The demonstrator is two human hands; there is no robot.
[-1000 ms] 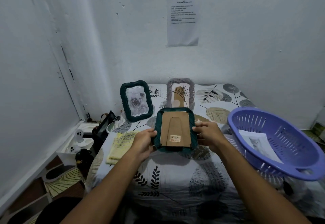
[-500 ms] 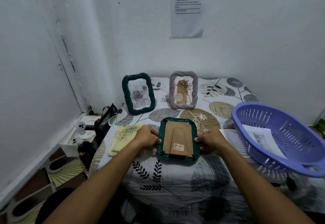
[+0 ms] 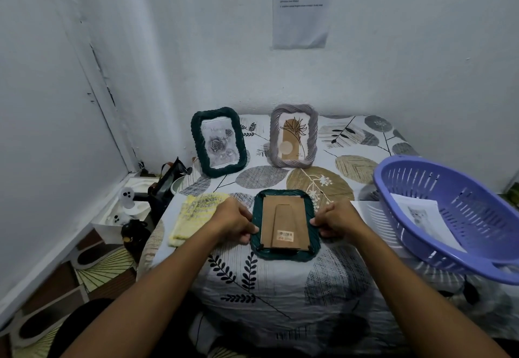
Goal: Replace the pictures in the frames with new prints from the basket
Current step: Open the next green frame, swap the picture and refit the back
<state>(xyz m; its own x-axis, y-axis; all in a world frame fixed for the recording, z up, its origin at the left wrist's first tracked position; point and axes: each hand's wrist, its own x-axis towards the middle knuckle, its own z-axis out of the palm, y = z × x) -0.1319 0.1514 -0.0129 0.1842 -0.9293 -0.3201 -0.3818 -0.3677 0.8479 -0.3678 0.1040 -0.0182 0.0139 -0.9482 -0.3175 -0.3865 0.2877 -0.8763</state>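
Note:
A dark green woven frame (image 3: 284,224) lies face down on the leaf-patterned table, its brown cardboard back and barcode sticker facing up. My left hand (image 3: 233,220) grips its left edge and my right hand (image 3: 338,221) grips its right edge. Behind it, a second green frame (image 3: 219,141) with a rose picture stands upright, and a grey frame (image 3: 293,136) with a plant print stands to its right. A purple basket (image 3: 455,217) at the right holds a print of a kitten (image 3: 421,216).
A yellow cloth (image 3: 193,214) lies left of the frame. A white sheet (image 3: 368,211) sticks out from under the basket. Left of the table sit a black bag (image 3: 165,186) and a white tray with small items. Walls close in behind and left.
The face-down green frame was held tilted above the table and has been lowered flat onto the cloth, both hands still on its edges.

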